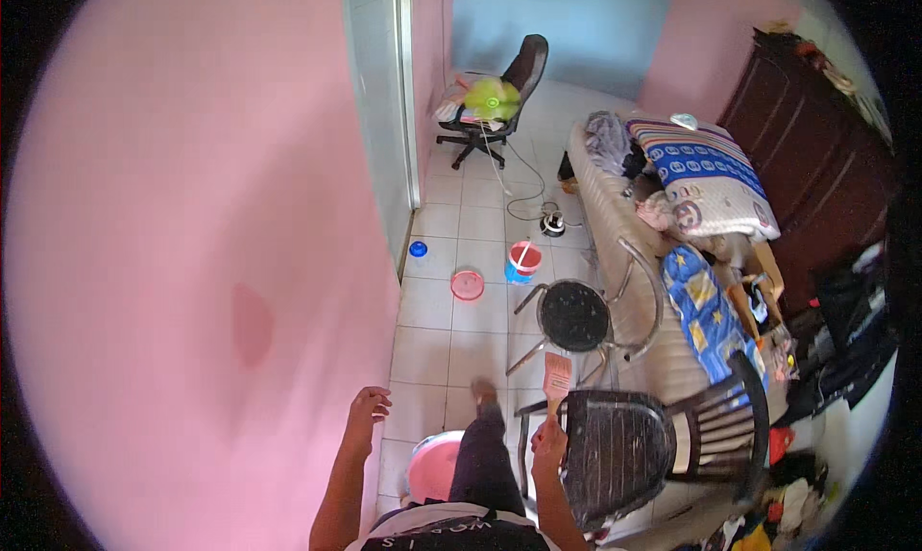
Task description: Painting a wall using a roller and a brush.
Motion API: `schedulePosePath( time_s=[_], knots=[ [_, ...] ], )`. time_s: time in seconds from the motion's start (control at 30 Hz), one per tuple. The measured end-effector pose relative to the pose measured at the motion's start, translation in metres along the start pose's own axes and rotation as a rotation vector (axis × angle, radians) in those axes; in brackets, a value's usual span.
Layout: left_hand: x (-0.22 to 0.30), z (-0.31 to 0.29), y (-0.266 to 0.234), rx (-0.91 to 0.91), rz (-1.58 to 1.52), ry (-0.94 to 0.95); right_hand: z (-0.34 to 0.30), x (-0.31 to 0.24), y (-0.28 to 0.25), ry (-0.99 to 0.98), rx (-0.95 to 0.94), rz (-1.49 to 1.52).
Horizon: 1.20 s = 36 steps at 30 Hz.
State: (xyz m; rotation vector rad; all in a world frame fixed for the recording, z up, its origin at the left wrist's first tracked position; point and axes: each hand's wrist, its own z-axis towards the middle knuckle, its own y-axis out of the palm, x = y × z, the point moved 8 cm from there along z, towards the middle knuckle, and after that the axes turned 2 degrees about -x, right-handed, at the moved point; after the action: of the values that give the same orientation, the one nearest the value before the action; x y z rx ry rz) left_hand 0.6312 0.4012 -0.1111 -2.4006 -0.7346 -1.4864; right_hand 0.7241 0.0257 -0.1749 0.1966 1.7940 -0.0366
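Note:
My right hand (548, 441) is closed around the handle of a wide paintbrush (557, 373), held upright with its pinkish head up. Just beyond the brush stands a round black stool (573, 316) with metal legs. My left hand (368, 414) is close to the pink wall (240, 186), with nothing in it and its fingers loosely bent and apart. A darker pink patch (253, 325) shows on that wall. Beside my leg, between my arms, a basin of pink paint (434, 469) sits on the floor, partly hidden by the leg.
A dark slatted chair (619, 450) is at my right. Ahead on the tiles are a blue-and-red bucket (523, 263), a pink lid (468, 285), a small blue bowl (418, 249) and a cord. Farther off stands an office chair (523, 75); a mattress (615, 205) with bedding lies right.

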Motion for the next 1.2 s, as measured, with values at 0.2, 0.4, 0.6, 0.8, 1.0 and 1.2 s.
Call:
schedulePosePath(
  time_s=[0.2,0.4,0.6,0.8,1.0,1.2],
  knots=[
    [0.016,0.157,0.078,0.074,-0.004,-0.041,0.211,0.019,0.039,0.197,-0.156,-0.104],
    [0.063,0.198,0.183,-0.135,0.045,-0.065,0.341,-0.066,0.074,0.012,-0.324,-0.181],
    [0.018,0.249,0.156,0.075,0.137,-0.288,0.414,-0.043,0.092,0.189,-0.298,-0.177],
    [0.064,0.311,0.191,0.045,-0.034,-0.239,0.444,-0.055,0.118,0.091,-0.340,-0.300],
    [0.120,0.388,0.223,-0.086,0.028,-0.230,0.476,-0.060,0.146,0.180,-0.278,-0.266],
    [0.147,0.514,0.206,-0.162,0.038,-0.226,0.537,-0.074,0.211,0.053,-0.268,-0.659]
  ],
)
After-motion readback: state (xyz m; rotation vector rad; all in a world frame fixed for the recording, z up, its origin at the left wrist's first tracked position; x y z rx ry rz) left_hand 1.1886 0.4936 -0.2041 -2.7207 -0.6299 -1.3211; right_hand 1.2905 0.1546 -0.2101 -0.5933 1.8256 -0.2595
